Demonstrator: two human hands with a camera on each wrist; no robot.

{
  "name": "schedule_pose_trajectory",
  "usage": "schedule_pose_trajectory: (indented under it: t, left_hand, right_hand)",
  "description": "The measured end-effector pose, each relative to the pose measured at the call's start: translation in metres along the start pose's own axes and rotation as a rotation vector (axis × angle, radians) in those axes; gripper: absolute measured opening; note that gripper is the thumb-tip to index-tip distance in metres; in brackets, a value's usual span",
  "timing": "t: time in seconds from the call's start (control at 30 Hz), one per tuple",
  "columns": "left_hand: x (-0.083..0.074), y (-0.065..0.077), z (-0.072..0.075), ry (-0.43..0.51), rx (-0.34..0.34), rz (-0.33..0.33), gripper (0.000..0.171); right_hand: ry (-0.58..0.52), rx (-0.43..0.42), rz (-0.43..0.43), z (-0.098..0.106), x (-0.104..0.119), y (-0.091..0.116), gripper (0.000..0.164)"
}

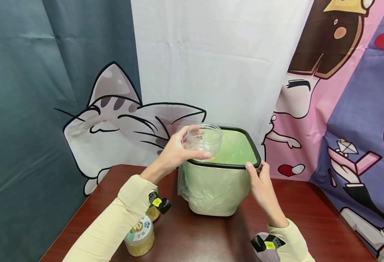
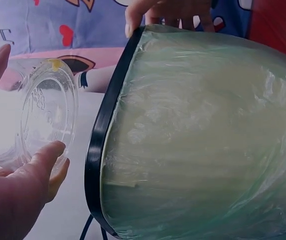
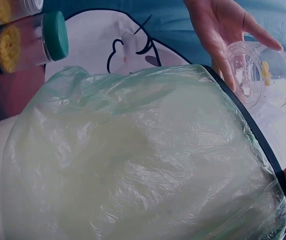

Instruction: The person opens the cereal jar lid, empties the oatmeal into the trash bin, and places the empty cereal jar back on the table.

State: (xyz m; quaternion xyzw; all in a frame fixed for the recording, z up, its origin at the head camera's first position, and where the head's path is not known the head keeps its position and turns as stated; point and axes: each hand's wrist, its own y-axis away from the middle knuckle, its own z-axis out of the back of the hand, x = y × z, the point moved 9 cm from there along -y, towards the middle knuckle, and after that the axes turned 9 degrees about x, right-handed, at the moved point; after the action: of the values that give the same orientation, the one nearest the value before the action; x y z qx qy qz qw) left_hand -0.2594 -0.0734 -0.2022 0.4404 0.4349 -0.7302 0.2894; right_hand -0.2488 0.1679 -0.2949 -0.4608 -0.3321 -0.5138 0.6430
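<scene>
My left hand (image 1: 177, 147) holds a clear plastic jar (image 1: 208, 140) above the left side of a pale green trash bin (image 1: 216, 189), thumb and fingers on either side of it. The jar's mouth faces up, and a small yellow bit (image 3: 266, 73) clings inside near its base. A translucent green bag lines the bin and folds over its outside under a black rim (image 2: 95, 150). My right hand (image 1: 262, 187) grips that rim at the front right corner, thumb on top and fingers against the outer side.
A lidded jar of yellow contents (image 1: 139, 238) stands on the brown table (image 1: 208, 236) at the front left, with another jar (image 1: 153, 213) behind it, partly hidden by my left wrist. A round clear object (image 1: 263, 254) shows under my right wrist. Printed cloth (image 1: 224, 65) hangs behind the bin.
</scene>
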Motion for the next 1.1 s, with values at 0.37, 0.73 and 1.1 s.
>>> schedule_pose_trajectory:
  t: [0.37, 0.73, 1.1]
  left_hand:
    - [0.001, 0.005, 0.002, 0.036, -0.006, -0.02, 0.077]
    - [-0.001, 0.013, -0.006, 0.066, 0.04, -0.016, 0.069]
    - [-0.001, 0.023, -0.011, 0.134, 0.068, -0.041, 0.074]
  right_hand:
    - [-0.007, -0.001, -0.002, 0.0, 0.0, 0.0, 0.058]
    - [-0.013, -0.003, -0.009, 0.001, -0.001, 0.0, 0.059]
    - [-0.009, 0.002, -0.001, 0.0, 0.0, 0.001, 0.058]
